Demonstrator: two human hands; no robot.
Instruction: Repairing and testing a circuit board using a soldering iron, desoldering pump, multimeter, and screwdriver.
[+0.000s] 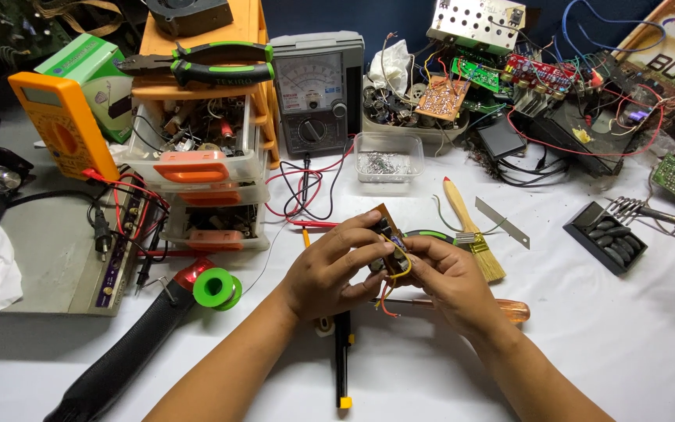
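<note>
Head view: we grip a small brown circuit board (390, 238) between left hand (330, 270) and right hand (448, 280), both clamped, above the table (603, 344) near its front edge; brush (474, 230) just beside.

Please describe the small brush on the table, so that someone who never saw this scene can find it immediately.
Start at the grey analog meter standing at the back, then go down past the clear plastic box onto the white cloth. The brush lies just right of the person's hands, slanting. Only it has a pale wooden handle with a red tip and straw-coloured bristles; the flat metal blade beside it is grey.
</note>
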